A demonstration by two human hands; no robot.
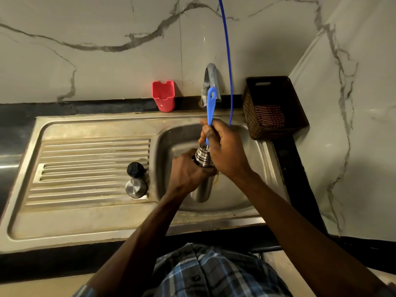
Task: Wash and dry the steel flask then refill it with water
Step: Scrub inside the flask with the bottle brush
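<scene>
The step in hand looks like scrubbing the inside of the flask with a brush. To do it well, I think the left hand point(188, 170) must keep the neck firm and the flask steady over the basin, while the right hand point(225, 148) moves the brush down and up and turns it, so the bristles reach the bottom and the walls.

The cylindrical brushed-steel flask point(202, 187) hangs inside the basin of the stainless steel sink point(242, 202), not resting on the floor of it as far as I can tell. Its body is plain and matt, and its threaded neck shows bright rings and points to the far edge. The left hand's fingers are curled around the upper body. The right hand's fingers are closed around the thin blue plastic brush handle point(210, 108), which enters the mouth; the bristles are hidden.

On the drainboard, near the basin's left edge, lie a round steel cap point(136, 188) and a black stopper point(135, 168). At the far edge stands the chrome tap point(211, 82); no running water is seen.
</scene>
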